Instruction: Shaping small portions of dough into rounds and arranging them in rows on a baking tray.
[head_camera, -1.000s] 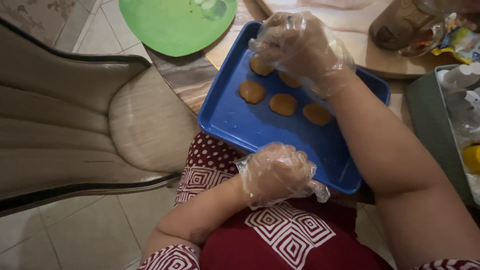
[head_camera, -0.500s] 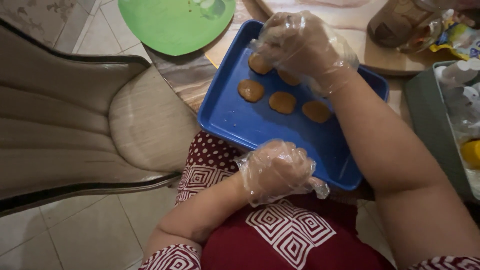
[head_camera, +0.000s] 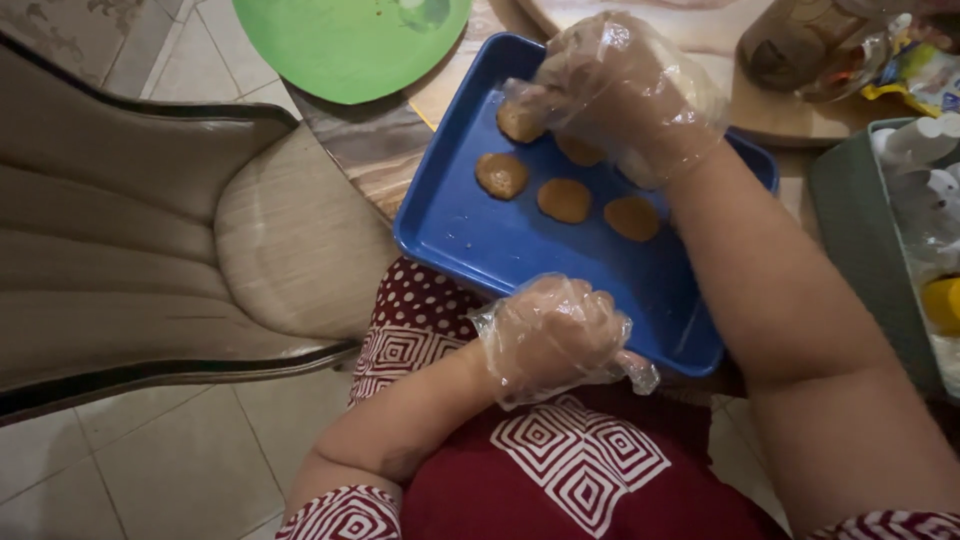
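Note:
A blue tray (head_camera: 470, 235) lies tilted over the table edge and my lap, with several flat brown dough rounds (head_camera: 566, 199) on it. My right hand (head_camera: 625, 90), in a clear plastic glove, reaches over the far end of the tray and presses its fingertips on the farthest round (head_camera: 515, 124). My left hand (head_camera: 555, 335), also in a plastic glove, is curled at the tray's near edge; whether it grips the rim is hidden by the glove.
A green round plate (head_camera: 345, 40) sits on the table beyond the tray. A beige padded chair (head_camera: 180, 250) stands at my left on the tiled floor. A wooden board (head_camera: 780, 115) with a jar and packets lies far right, beside a grey-green bin (head_camera: 860, 230).
My right hand has shifted slightly left and lower onto the farthest dough round. The left hand has stayed at the tray's near edge.

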